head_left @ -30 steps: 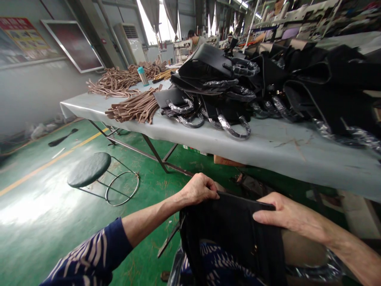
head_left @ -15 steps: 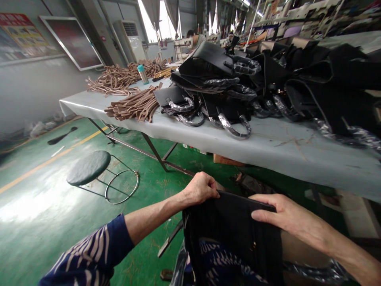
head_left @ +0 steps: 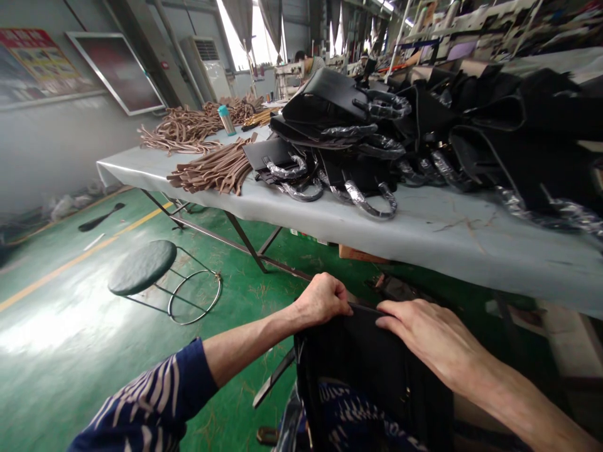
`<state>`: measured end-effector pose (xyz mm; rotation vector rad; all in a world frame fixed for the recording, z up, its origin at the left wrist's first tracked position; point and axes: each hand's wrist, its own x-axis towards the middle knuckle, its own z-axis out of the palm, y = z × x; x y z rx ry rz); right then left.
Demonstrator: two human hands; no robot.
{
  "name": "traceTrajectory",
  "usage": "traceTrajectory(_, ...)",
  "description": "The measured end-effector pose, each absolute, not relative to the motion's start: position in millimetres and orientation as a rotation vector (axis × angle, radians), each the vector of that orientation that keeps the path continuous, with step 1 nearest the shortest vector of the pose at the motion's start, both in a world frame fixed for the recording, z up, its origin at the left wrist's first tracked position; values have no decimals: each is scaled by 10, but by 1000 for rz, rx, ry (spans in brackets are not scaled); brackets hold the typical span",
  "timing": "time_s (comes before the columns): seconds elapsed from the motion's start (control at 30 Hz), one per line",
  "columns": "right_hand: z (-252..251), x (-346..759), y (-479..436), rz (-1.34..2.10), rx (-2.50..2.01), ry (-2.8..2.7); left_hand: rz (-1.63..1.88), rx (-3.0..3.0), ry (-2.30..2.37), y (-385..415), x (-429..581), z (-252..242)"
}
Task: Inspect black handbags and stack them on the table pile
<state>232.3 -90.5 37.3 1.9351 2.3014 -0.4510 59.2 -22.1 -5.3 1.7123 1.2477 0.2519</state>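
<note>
A black bag point(head_left: 372, 370) rests on my lap at the bottom of the view. My left hand point(head_left: 323, 300) is closed in a fist round the bag's top left corner. My right hand point(head_left: 424, 333) lies over the top edge close beside the left, fingers together and pressed on the rim. A plastic-wrapped handle point(head_left: 287, 420) hangs at the bag's lower left.
A long grey table point(head_left: 438, 235) stands ahead with a heap of black bags point(head_left: 424, 125) with wrapped handles, brown leather straps point(head_left: 217, 169) and a teal bottle point(head_left: 227, 119). A round stool point(head_left: 141, 267) stands on the green floor at left. A person works far back.
My right hand has slid left along the bag's top edge, from its right corner to just beside my left hand. The left hand has kept its grip.
</note>
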Motion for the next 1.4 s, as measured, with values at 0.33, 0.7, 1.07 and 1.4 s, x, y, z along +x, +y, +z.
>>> traceTrajectory(0.33,192,1952,-895,-97,1847,2443,229,1716,1200,-190,582,-15)
traceTrajectory(0.7,50,2093,-852,-64,1765,2576,1,2035,1127,-273,115,81)
traceTrajectory(1.07,-64,2215,-818,-56,1794,2651,5,2161,938,-287,-170,86)
traceTrajectory(1.4,-10,2155,-809,-106,1764,2615,100,2363,867,-241,-63,25)
